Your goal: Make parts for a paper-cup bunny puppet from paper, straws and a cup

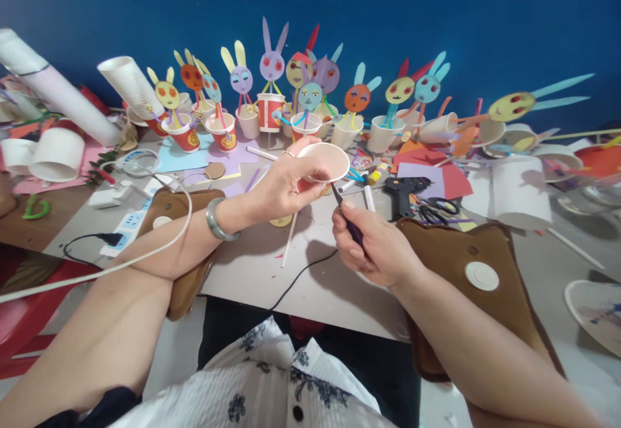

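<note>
Tipped on its side a little, a white-lined paper cup (334, 160) is held above the table by my left hand (289, 183), whose thumb reaches inside the rim. My right hand (376, 247) is closed around a slim, pointed tool with a dark purple handle (355, 231). The tool's black tip meets the near edge of the cup's rim; whether it pierces or only touches the paper I cannot tell. Part of the handle is hidden by my fingers. Below the cup, a thin white stick (290, 242) lies on the table (252, 266).
Several paper-cup rabbits, one purple-headed (272, 66), line the back by the blue wall. Right of my hands lie a black glue gun (405, 194), black scissors (439, 208) and a brown cushion (478, 311). At left are a power strip (130, 224), a white cable (187, 221) and stacked cups (129, 85).
</note>
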The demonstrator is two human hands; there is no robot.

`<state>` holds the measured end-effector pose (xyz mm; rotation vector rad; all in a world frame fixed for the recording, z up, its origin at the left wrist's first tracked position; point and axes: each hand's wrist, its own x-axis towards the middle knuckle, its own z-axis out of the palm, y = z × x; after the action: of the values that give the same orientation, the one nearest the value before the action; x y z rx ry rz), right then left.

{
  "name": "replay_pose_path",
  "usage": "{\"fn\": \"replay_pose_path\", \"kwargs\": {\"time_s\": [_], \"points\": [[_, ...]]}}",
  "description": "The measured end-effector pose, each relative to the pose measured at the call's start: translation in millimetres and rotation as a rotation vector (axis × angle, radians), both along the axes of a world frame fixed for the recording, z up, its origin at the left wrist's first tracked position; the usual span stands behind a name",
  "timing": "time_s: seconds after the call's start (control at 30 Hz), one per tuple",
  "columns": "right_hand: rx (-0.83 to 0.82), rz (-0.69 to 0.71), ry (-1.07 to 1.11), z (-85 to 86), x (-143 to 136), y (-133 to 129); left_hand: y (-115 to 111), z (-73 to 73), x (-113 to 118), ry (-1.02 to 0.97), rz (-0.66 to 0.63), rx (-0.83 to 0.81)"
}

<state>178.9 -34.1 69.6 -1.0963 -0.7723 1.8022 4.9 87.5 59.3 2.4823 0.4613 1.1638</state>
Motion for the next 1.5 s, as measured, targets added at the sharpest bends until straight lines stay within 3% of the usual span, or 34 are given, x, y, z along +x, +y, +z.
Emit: {"fn": "replay_pose_path", "kwargs": {"time_s": [0.2,0.43,0.63,0.87,1.07,1.27,1.33,1.43,1.5], "points": [[-0.043,0.106,0.113,2.1,2.8,0.9,0.6,-1.7,0.1,0.001,-0.004,0.027],[0.108,-0.081,-0.230,-5.0,-4.8,-1.7,-2.1,-0.3,1.4,-0.008,-0.024,0.041],[-0.020,0.076,0.016,1.1,0.7,1.6,0.3,-3.2,1.4,0.015,-0.008,0.022],[0.351,-0.143,-0.546,-5.2,-1.8,-0.2,-2.6,-2.5,1.3,-0.019,-0.010,0.007],[0.066,0.085,-0.156,-1.2,4.6,3.0,-0.9,-4.3,1.8,-0.057,-0.027,0.054],[0.459,-0.171,-0.714,-3.4,2.7,0.8,-3.5,-1.6,1.4,-0.020,-0.022,0.060],[0.396,-0.115,-0.634,-1.3,2.8,1.0,-4.1,-1.1,0.7,-0.007,-0.012,0.082],[0.149,0.081,-0.313,0.7,4.2,2.8,-3.8,-2.0,0.0,-0.003,0.010,0.113],[0.117,0.100,-0.274,-1.6,4.9,4.0,-3.5,-2.8,0.1,-0.004,0.009,0.115]]}}
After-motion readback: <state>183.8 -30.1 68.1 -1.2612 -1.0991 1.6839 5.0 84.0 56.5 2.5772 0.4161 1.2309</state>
